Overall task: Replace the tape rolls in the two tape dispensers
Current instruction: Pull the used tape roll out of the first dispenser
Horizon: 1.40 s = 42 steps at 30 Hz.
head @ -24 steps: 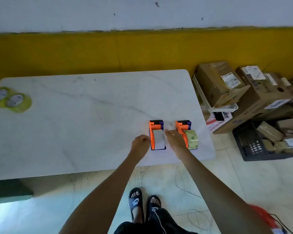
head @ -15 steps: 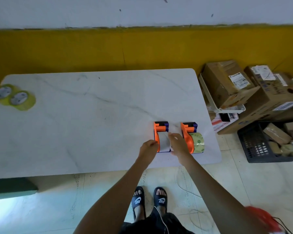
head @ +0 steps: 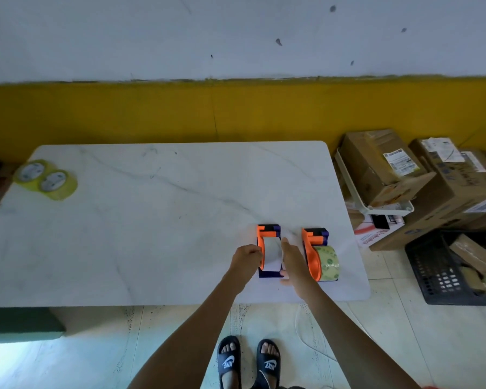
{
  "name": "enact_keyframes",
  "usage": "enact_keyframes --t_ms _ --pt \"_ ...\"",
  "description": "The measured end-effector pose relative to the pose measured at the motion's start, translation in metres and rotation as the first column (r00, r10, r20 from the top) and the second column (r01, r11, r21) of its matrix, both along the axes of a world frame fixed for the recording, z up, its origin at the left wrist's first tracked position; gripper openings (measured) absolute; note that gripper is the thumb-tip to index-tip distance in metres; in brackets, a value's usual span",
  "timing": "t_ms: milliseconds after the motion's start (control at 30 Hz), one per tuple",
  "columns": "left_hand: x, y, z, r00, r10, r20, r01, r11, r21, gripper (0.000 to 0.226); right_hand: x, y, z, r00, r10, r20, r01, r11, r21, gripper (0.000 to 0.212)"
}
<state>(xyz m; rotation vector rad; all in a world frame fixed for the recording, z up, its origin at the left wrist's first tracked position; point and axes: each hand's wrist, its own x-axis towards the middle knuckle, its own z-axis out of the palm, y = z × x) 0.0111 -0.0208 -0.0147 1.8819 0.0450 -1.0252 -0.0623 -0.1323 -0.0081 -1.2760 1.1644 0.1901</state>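
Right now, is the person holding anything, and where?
Both hands, left hand and right hand, grip the left tape dispenser by its two sides.

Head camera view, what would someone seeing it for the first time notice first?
Probably the two orange tape dispensers near the table's right front edge. The left dispenser holds a white roll, flanked by the left hand and right hand; the right dispenser holds a yellowish one. Two spare yellow rolls lie at the far left corner.

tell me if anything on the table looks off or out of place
Nothing looks spilled or broken. The two dispensers differ: the left dispenser holds only a white core, the right dispenser a fuller roll.
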Motion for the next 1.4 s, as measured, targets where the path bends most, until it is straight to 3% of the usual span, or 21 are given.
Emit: enact_keyframes --t_ms 167,333,400,467,533,600,833,933,1233,1400 --pt "0.014 -0.006 0.027 0.994 0.094 -0.057 -0.096 0.995 -0.033 0.026 0.006 0.002 0.000 0.995 -0.098 -0.038 0.102 0.987 0.127 0.066" --pt "0.022 -0.010 0.041 0.997 0.052 -0.048 -0.055 0.997 -0.059 0.028 0.010 -0.001 0.004 0.996 -0.080 -0.041 0.085 0.987 0.139 0.059" --pt "0.022 -0.010 0.041 0.997 0.051 -0.051 -0.055 0.997 -0.060 0.027 0.009 -0.001 0.006 1.000 -0.017 0.001 0.017 0.998 0.058 0.052" --pt "0.021 -0.011 0.041 0.997 0.059 -0.051 -0.062 0.996 -0.062 0.027 0.006 0.001 0.007 0.994 0.073 0.082 -0.062 0.991 -0.122 0.040" --pt "0.021 -0.010 0.040 0.997 0.060 -0.051 -0.064 0.996 -0.063 0.028 0.005 0.002 0.010 0.977 0.159 0.144 -0.106 0.940 -0.324 0.031" --pt "0.021 -0.009 0.038 0.997 0.058 -0.054 -0.061 0.996 -0.060 0.027 0.006 0.002 0.010 0.965 0.223 0.135 -0.144 0.888 -0.437 0.035" --pt "0.020 -0.009 0.027 0.991 0.110 -0.081 -0.114 0.993 -0.043 0.020 -0.001 -0.012 0.009 0.989 0.034 0.143 0.011 0.953 -0.304 0.033" --pt "0.020 -0.008 0.023 0.995 0.081 -0.058 -0.084 0.996 -0.044 0.019 -0.003 -0.023 0.011 0.997 0.067 0.031 -0.050 0.922 -0.383 0.039" --pt "0.012 -0.012 0.007 1.000 0.008 0.029 -0.009 0.998 0.063 0.011 -0.009 -0.040 0.029 0.987 0.159 -0.015 -0.133 0.769 -0.625 0.043" --pt "0.003 -0.003 0.000 0.999 -0.036 0.041 0.029 0.987 0.160 0.015 -0.005 -0.047 0.042 0.991 0.120 0.052 -0.065 0.798 -0.599 0.044"
